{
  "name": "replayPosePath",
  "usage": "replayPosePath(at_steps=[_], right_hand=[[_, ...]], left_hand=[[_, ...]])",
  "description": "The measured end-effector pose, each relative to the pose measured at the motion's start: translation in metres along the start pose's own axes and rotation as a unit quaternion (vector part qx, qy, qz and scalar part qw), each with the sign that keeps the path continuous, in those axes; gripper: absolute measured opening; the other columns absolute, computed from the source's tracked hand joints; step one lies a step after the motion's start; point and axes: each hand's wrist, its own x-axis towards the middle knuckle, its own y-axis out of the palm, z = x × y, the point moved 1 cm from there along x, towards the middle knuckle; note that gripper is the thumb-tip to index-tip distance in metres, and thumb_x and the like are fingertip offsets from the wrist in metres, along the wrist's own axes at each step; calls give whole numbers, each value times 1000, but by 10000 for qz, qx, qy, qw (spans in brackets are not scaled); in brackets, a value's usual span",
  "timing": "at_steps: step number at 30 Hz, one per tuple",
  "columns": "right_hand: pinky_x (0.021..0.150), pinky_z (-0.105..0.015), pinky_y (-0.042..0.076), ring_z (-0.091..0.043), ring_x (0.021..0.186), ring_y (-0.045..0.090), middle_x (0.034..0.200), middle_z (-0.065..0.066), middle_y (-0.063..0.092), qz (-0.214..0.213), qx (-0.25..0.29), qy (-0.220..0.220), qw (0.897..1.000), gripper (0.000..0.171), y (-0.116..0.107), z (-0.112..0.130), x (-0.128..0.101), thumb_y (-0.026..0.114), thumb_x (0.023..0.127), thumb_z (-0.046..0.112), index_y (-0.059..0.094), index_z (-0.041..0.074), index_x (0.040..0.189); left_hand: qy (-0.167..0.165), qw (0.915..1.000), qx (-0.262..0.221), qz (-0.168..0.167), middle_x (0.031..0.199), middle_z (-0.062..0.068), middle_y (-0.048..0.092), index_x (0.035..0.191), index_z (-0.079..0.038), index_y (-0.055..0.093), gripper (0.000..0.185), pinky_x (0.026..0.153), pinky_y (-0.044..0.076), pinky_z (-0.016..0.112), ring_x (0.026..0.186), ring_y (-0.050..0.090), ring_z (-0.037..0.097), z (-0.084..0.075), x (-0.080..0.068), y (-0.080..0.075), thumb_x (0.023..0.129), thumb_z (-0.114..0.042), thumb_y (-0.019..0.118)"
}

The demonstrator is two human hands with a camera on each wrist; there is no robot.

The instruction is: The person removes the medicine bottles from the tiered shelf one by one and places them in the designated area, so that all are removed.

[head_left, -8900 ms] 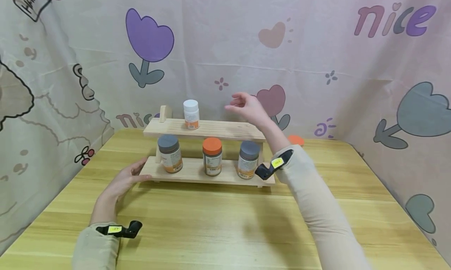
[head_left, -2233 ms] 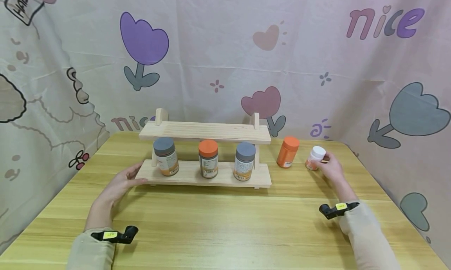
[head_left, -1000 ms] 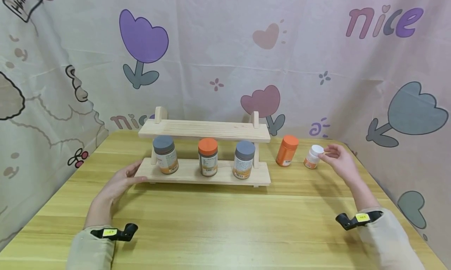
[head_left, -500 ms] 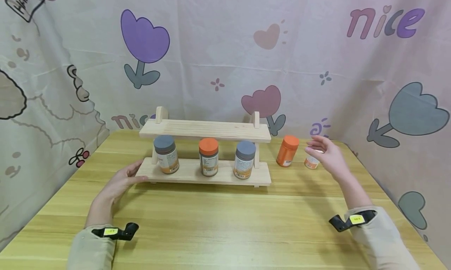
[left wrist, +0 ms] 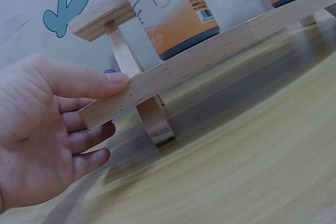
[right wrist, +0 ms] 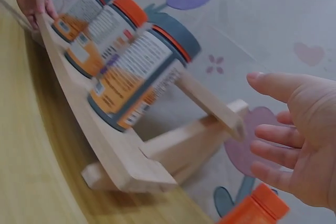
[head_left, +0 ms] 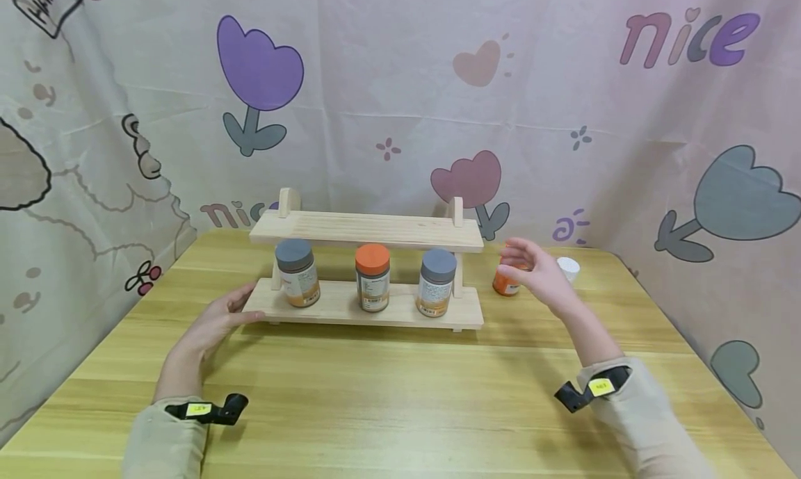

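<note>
A two-tier wooden shelf (head_left: pixel 366 230) stands mid-table with its top board bare. On the lower board stand a grey-lidded jar (head_left: pixel 295 272), an orange-lidded jar (head_left: pixel 373 277) and another grey-lidded jar (head_left: pixel 436 282). My left hand (head_left: pixel 240 311) rests against the lower board's left end; in the left wrist view the thumb (left wrist: pixel 113 80) lies along the board's edge, fingers straight. My right hand (head_left: pixel 519 260) hovers open just right of the shelf, holding nothing. It partly hides an orange bottle (head_left: pixel 503 285). A white-capped bottle (head_left: pixel 569 267) stands behind it.
A yellow wooden table (head_left: pixel 400 395) is walled on three sides by a printed cloth backdrop (head_left: pixel 400 103). In the right wrist view the blurred jars (right wrist: pixel 131 77) and the shelf's right end (right wrist: pixel 147 166) lie left of the open hand (right wrist: pixel 262 124), with the orange bottle's cap (right wrist: pixel 260 208) below.
My right hand let go of the white-capped bottle on the table and moved left, past the orange bottle toward the shelf's right end. The left hand has stayed on the shelf.
</note>
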Motion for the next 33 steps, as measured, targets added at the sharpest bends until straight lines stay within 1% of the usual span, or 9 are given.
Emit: replayPosePath(at_steps=[3, 5, 8, 13, 17, 23, 28, 33], right_hand=[[89, -24, 44, -36, 116, 48, 129, -24, 49, 121, 150, -119, 9997, 62, 11, 0, 3, 64, 87, 13, 33, -4, 138], [86, -19, 44, -38, 116, 48, 128, -26, 49, 186, 303, -241, 9991, 61, 19, -1, 5, 64, 86, 9, 34, -6, 137], [89, -24, 46, -38, 116, 48, 128, -26, 49, 333, 464, -377, 9977, 62, 29, 0, 7, 66, 85, 6, 34, -7, 137], [94, -42, 44, -37, 117, 48, 130, -24, 49, 611, 598, -401, 9955, 64, 45, 4, 10, 68, 83, 6, 35, -5, 137], [96, -49, 42, -36, 116, 48, 128, -23, 50, 697, 715, -399, 9942, 64, 56, 6, 10, 69, 82, 4, 36, -4, 136], [95, -52, 42, -35, 113, 50, 126, -23, 51, 790, 906, -450, 9917, 68, 71, 10, 11, 73, 77, 1, 37, -4, 135], [93, -50, 43, -33, 111, 51, 124, -22, 52, 773, 871, -511, 9919, 71, 79, 12, 13, 74, 75, 0, 37, -5, 136], [91, -47, 46, -33, 110, 53, 121, -21, 54, 788, 811, -612, 9917, 68, 84, 12, 14, 74, 75, 0, 40, -3, 134]], left_hand=[[-3, 10000, -13, 3, 151, 26, 3, 146, 5, 7, 85, 108, 12, 56, 136, 6, 43, 0, 0, 0, 88, -19, 64], [7, 10000, -17, 6, 151, 26, 3, 146, 5, 7, 85, 108, 12, 56, 136, 6, 43, 0, 0, 0, 88, -19, 64], [6, 10000, -21, 4, 151, 26, 3, 146, 6, 7, 85, 108, 12, 56, 136, 6, 43, 0, 0, 1, 88, -19, 64], [-13, 10000, -53, 12, 151, 26, 2, 146, 5, 6, 85, 109, 10, 56, 136, 4, 43, -1, 0, 1, 88, -19, 64], [-14, 10000, -24, 17, 151, 26, 2, 146, 5, 6, 85, 108, 11, 56, 136, 5, 44, -1, 0, 0, 88, -19, 64], [-16, 10000, 51, 8, 150, 27, 2, 146, 6, 6, 85, 108, 12, 56, 136, 6, 44, -1, -1, 0, 88, -20, 63], [-4, 10000, 25, 22, 151, 26, 2, 146, 6, 6, 86, 108, 12, 56, 136, 6, 43, -1, 0, 0, 88, -19, 64], [7, 10000, -34, 25, 151, 26, 2, 146, 5, 6, 85, 109, 11, 56, 136, 6, 43, 0, 0, 0, 88, -18, 64]])
